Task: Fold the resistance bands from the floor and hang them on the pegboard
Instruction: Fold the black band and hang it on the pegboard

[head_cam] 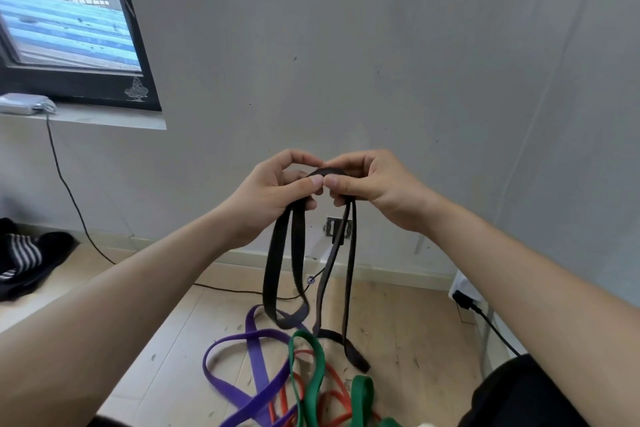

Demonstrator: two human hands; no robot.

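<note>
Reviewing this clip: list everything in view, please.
black rubber resistance band: one, black, held up, loops hanging toward the floor
purple resistance band: one, purple, floor
green resistance band: one, green, floor
red resistance band: one, red, floor, tangled with the green
window: one, black-framed, upper left
silver device: one, windowsill
black cable: one, sill down to floor
striped cloth: one, dark, floor left
wall socket: one, silver, low on wall
left hand: pinches the black band's top
right hand: pinches it too
</note>
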